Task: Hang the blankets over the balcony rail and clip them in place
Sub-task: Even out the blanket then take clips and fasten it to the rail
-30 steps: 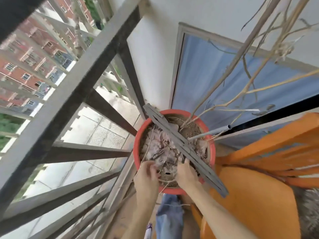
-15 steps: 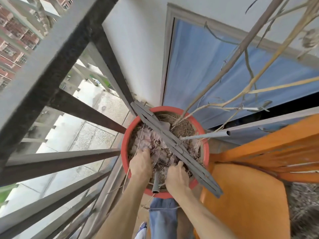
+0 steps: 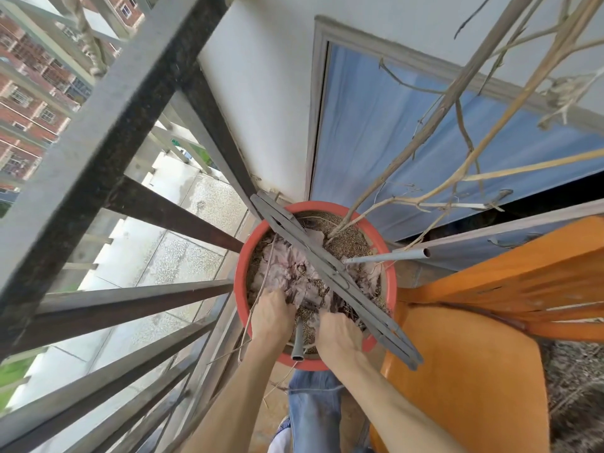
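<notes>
A red pot stands on the balcony floor against the railing bars. Crumpled pale pink cloth-like material lies on the soil inside it. My left hand and my right hand are both in the near side of the pot, fingers curled down into that material with the fingertips hidden. A bundle of grey slats lies diagonally across the pot, just right of my right hand. The dark metal balcony rail runs up the left side. No blanket or clip is visible.
A short grey pipe sticks up between my hands, and a longer grey pipe points right. Dry branches rise from the pot. An orange chair crowds the right. My jeans leg is below the pot, and a blue-curtained window behind it.
Both hands have pushed further forward into the pot and dug into the pink material. The view has tipped closer over the pot.
</notes>
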{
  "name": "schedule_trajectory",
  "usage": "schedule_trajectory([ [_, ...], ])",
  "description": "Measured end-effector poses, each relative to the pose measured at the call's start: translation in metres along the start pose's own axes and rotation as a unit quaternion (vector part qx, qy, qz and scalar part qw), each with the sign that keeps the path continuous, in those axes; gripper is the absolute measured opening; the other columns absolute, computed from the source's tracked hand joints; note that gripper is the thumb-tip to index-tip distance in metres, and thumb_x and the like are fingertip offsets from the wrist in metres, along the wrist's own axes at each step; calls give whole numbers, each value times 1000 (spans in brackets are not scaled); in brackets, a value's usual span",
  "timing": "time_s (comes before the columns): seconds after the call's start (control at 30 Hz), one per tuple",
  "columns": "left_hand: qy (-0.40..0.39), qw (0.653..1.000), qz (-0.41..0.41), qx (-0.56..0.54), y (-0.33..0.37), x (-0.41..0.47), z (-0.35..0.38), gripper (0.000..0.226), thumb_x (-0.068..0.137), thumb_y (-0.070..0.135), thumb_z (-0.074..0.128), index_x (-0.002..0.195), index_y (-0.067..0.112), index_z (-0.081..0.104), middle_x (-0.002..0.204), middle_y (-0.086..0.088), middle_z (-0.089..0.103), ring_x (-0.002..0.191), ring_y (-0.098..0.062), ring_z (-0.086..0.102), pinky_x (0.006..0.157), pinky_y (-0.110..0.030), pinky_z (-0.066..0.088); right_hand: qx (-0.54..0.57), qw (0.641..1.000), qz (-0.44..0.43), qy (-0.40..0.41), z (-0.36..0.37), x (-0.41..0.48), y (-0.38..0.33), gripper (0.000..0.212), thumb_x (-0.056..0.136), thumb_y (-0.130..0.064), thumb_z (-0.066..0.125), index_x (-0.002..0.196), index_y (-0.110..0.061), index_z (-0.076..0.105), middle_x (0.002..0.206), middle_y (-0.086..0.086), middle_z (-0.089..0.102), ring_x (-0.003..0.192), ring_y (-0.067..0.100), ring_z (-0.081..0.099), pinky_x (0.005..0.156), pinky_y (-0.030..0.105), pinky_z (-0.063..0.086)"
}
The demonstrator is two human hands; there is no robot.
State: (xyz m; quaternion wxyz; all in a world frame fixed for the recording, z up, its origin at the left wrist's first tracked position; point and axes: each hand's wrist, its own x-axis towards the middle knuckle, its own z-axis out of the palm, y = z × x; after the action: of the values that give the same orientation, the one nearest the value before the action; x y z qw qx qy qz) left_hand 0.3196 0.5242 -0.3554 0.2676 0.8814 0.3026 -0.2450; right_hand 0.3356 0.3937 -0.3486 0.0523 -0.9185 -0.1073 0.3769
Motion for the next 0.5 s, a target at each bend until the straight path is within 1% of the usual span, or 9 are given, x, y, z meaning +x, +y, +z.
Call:
schedule_trajectory([
  [0.07,6,1000,4,-13,-3,0,1,15,81,12,53,88,3,63,91,-12,66,81,-28,63,71,-41,53,-12,1000,-15,11,-1,7,-3,33,97,-4,49,130,-10,49,92,8,70,78,23,69,56,29,47],
  [0.17,11,999,19,-35,-9,-2,4,26,81,15,56,103,3,65,97,-11,67,86,-28,65,74,-40,54,-37,999,-20,17,3,21,-9,29,94,-6,58,122,-6,52,94,9,71,80,24,71,63,33,57],
  [0.2,16,999,21,-41,-11,-3,4,26,81,16,57,103,4,65,97,-10,67,86,-27,66,73,-40,54,-45,999,-20,15,5,26,-10,29,93,-7,60,120,-5,52,94,9,72,80,23,71,64,33,58],
  [0.27,21,998,11,-54,-15,-7,2,22,81,19,58,98,7,65,93,-6,67,83,-24,65,71,-39,55,-52,998,-23,17,8,32,-12,29,92,-6,60,119,-6,51,92,8,72,79,23,71,61,32,57],
  [0.33,20,997,-5,-69,-16,-11,-4,20,80,21,56,93,9,64,87,-4,67,80,-23,64,68,-39,54,-47,998,-25,18,5,32,-13,23,94,-7,56,117,-7,55,94,8,72,80,23,71,62,33,57],
  [0.4,21,996,-12,-82,-17,-21,-11,22,79,26,54,91,10,65,83,-8,67,78,-26,64,67,-38,52,-3,999,-28,18,-2,21,-10,17,96,-15,53,111,-8,58,94,6,71,80,22,70,62,32,56],
  [0.43,22,996,-15,-86,-16,-27,-19,24,80,29,53,91,11,64,86,-10,66,78,-28,63,67,-37,50,29,999,-33,25,-6,14,-7,17,96,-21,53,107,-10,59,92,4,69,78,20,68,60,30,53],
  [0.5,30,994,-31,-101,-9,-41,-37,24,87,31,54,101,14,63,98,-7,62,82,-24,59,71,-34,45,86,994,-55,36,-17,-6,2,18,94,-32,55,100,-15,58,88,-3,60,75,14,60,61,25,47],
])
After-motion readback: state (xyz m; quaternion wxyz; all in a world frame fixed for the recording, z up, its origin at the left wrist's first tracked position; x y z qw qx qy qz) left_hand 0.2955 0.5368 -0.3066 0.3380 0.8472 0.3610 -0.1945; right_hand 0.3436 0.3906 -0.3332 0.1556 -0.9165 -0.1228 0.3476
